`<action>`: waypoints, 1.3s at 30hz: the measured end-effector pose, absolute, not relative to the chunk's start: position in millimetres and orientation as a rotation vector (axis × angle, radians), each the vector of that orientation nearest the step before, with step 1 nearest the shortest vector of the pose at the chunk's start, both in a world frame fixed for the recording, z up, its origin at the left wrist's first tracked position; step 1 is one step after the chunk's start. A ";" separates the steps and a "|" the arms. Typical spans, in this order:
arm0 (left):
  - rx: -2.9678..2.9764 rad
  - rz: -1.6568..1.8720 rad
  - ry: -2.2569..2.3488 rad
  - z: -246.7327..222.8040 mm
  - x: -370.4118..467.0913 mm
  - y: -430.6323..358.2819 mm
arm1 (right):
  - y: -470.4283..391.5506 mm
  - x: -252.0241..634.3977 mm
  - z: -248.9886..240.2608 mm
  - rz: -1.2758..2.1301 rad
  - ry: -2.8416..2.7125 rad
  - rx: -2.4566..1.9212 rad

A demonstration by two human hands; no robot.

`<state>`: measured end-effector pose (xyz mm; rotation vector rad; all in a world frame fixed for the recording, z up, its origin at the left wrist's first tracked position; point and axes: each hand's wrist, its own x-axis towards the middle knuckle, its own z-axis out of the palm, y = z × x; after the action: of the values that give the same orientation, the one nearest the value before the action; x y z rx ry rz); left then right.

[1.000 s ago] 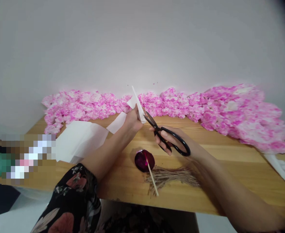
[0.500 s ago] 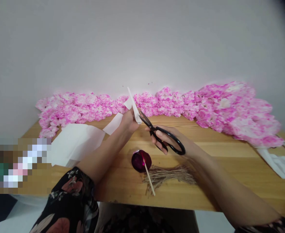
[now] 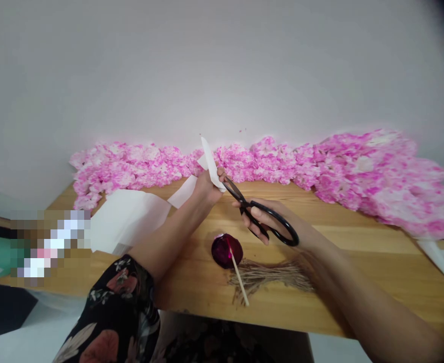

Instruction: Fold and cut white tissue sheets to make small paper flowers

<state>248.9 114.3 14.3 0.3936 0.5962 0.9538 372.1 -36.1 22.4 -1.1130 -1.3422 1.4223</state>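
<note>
From the head camera, the left hand (image 3: 205,185) is raised above the far half of the wooden surface (image 3: 358,262), its fingers closed around a folded piece of white paper (image 3: 211,164) that stands up and tilts slightly away from the person. A strip of the same paper (image 3: 184,191) trails from under that hand down to the left, toward a larger white sheet (image 3: 127,219) lying flat near the surface's left end. The right hand (image 3: 270,222) grips a pair of black scissors (image 3: 261,214), fingers through the large loop handles; the blades point up and to the left, and their tips meet the lower edge of the folded paper just beside the left hand's fingers. How far apart the blades stand cannot be told.

Below the hands, near the middle of the front edge, a dark magenta foil-wrapped ball (image 3: 227,250) lies on the surface with a thin wooden stick (image 3: 240,277) running from it toward the front edge. The stick lies across the left end of a bundle of brown twine (image 3: 274,275), which spreads to the right, passing under the right forearm.

Along the far edge, against the pale wall, runs a long bank of pink paper flowers (image 3: 282,164), piled highest toward the far right corner. More white paper (image 3: 443,259) lies at the right edge.
</note>
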 end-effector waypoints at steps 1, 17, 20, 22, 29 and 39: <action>0.399 0.962 0.596 12.3 249.3 115.3 | -36.0 372.0 22.1 1.419 -1.346 -1.114; 0.491 1.009 0.598 8.0 252.0 108.9 | -35.6 370.9 21.7 1.420 -1.363 -1.071; 0.506 1.010 0.637 9.8 252.6 107.4 | -35.9 371.5 20.9 1.420 -1.371 -1.077; 0.495 1.021 0.668 10.1 253.6 107.5 | -36.0 371.7 20.6 1.412 -1.381 -1.086; 0.506 1.048 0.674 7.2 255.2 109.6 | -35.8 372.2 19.7 1.409 -1.362 -1.130; 0.510 1.060 0.710 9.5 254.7 107.7 | -34.8 371.5 17.6 1.432 -1.357 -1.137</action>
<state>254.7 107.7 9.5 0.5097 0.7102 1.0603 371.5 -34.8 17.6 -1.1370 -1.3573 1.4319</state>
